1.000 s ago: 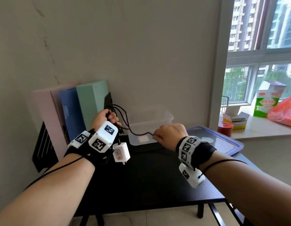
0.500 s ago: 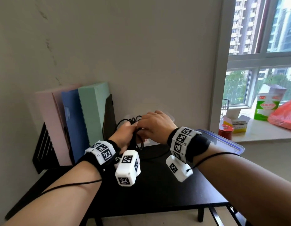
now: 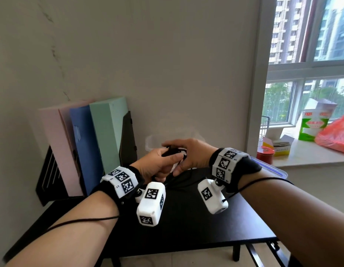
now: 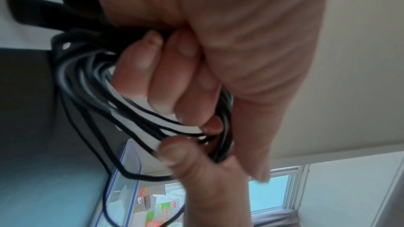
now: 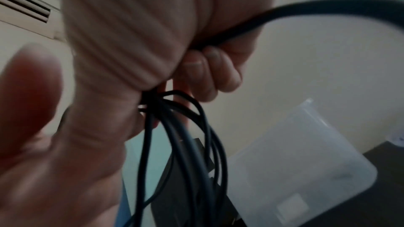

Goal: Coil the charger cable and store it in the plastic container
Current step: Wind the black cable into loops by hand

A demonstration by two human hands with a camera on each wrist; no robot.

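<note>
The thin black charger cable (image 4: pixel 91 82), gathered in several loops, is hanging just in front of the clear plastic container (image 5: pixel 306 161). The left hand (image 3: pixel 155 164) is gripping the bundle with curled fingers (image 4: pixel 140 68). The right hand (image 3: pixel 194 153) is closing its fingers round a strand beside it. Both are hovering above the black table (image 3: pixel 186 228), the container standing behind them.

The plastic container (image 5: pixel 301 161) was set on the table (image 3: pixel 186 228) against the wall, behind both hands. Folders (image 3: pixel 101 139) were stood to its left, the lid (image 3: pixel 271 168) laid to its right.
</note>
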